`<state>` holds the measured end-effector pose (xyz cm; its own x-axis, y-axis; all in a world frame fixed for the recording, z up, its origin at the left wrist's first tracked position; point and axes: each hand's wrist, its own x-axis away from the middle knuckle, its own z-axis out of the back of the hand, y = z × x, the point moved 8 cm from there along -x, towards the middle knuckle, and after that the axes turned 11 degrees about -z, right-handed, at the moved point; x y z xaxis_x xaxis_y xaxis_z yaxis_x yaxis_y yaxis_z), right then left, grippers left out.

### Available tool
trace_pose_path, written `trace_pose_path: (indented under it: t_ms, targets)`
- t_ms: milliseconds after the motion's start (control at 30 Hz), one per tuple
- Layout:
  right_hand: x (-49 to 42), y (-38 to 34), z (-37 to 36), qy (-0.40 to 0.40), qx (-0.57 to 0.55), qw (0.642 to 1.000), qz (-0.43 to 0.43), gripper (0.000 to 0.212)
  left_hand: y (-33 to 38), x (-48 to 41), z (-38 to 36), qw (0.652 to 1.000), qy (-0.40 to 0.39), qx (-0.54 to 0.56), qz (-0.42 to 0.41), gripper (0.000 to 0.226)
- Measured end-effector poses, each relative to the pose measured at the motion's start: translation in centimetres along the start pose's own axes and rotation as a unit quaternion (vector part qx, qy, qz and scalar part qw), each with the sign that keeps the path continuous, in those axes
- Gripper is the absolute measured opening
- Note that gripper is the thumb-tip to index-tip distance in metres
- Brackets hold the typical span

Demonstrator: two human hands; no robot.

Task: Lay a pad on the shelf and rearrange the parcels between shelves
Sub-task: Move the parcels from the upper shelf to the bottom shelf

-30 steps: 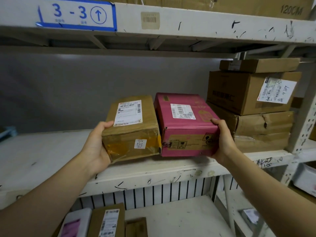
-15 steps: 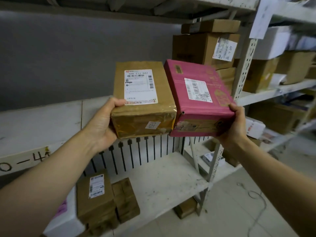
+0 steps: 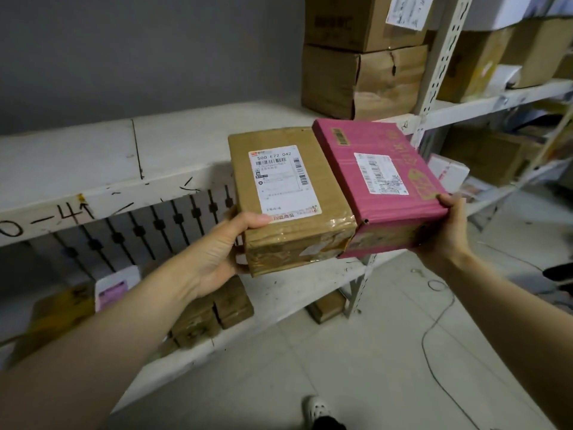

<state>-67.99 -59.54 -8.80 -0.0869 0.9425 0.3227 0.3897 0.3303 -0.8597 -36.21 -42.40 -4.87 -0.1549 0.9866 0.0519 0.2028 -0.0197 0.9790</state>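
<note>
I hold two parcels side by side in the air, in front of the white shelf (image 3: pixel 102 156). My left hand (image 3: pixel 223 252) grips the left end of a brown taped parcel (image 3: pixel 325 187) with a white label, thumb on top. My right hand (image 3: pixel 446 231) grips the right front corner of a pink box (image 3: pixel 350 169), thumb on its top edge. The two parcels touch along their inner sides. Both are off the shelf, above the lower shelf (image 3: pixel 294 290) and the floor. No pad is visible.
Stacked brown cartons (image 3: pixel 356 79) stand at the right end of the white shelf. On the lower shelf lie brown parcels (image 3: pixel 214 315) and a white parcel with a pink label (image 3: pixel 114 287). A perforated upright (image 3: pixel 440 66) separates a neighbouring rack full of boxes. Cables trail on the tiled floor.
Both parcels came off the shelf together and moved toward me and downward. My view swung down and to the right, now showing the floor and my shoe.
</note>
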Motion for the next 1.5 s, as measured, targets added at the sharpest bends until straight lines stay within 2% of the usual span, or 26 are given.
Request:
trace_pose_path:
  t_ms: [100,200,300,400,533,733,867,1000,1167,1233,1367,1500]
  targets:
    - [0.0,2.5,1.6,0.008,0.024,0.999,-0.043,0.038,-3.9,0.4,0.5,0.999,0.016,0.027,0.045,0.087]
    - [-0.1,5.1,2.6,0.036,0.063,0.995,-0.074,0.049,-7.4,1.1,1.3,0.994,0.036,0.045,0.093,0.082]
    - [-1.1,7.8,3.1,0.049,0.112,0.987,-0.102,0.055,-10.6,1.7,2.5,0.987,0.062,0.066,0.135,0.066]
    - [-2.4,10.4,2.3,0.036,0.144,0.980,-0.129,0.037,-13.2,2.1,4.4,0.977,0.102,0.072,0.171,0.070]
    - [-5.2,14.2,0.6,0.020,0.181,0.969,-0.169,0.034,-15.4,1.9,7.3,0.966,0.154,0.068,0.196,0.073]
    - [-10.9,20.5,-1.5,0.016,0.196,0.950,-0.241,0.061,-17.3,0.5,11.4,0.941,0.242,0.075,0.223,0.068]
    - [-14.9,24.1,-2.1,0.036,0.213,0.936,-0.278,0.066,-18.1,-1.3,14.2,0.925,0.288,0.082,0.232,0.057]
    - [-17.9,26.2,-3.3,0.045,0.237,0.929,-0.282,0.061,-17.7,-2.9,16.5,0.911,0.342,0.108,0.204,0.046]
    - [-20.7,28.0,-7.0,0.012,0.272,0.920,-0.281,0.028,-16.6,-2.8,18.8,0.882,0.419,0.140,0.162,0.031]
    - [-21.7,29.1,-8.3,0.003,0.280,0.917,-0.283,0.025,-16.5,-2.4,19.5,0.871,0.444,0.145,0.155,0.025]
    - [-23.5,32.4,-10.1,-0.009,0.304,0.906,-0.295,0.061,-16.8,-1.9,20.3,0.851,0.482,0.152,0.144,0.036]
    - [-25.2,35.1,-10.6,0.000,0.338,0.893,-0.296,0.078,-17.5,-2.2,20.6,0.850,0.486,0.147,0.143,0.034]
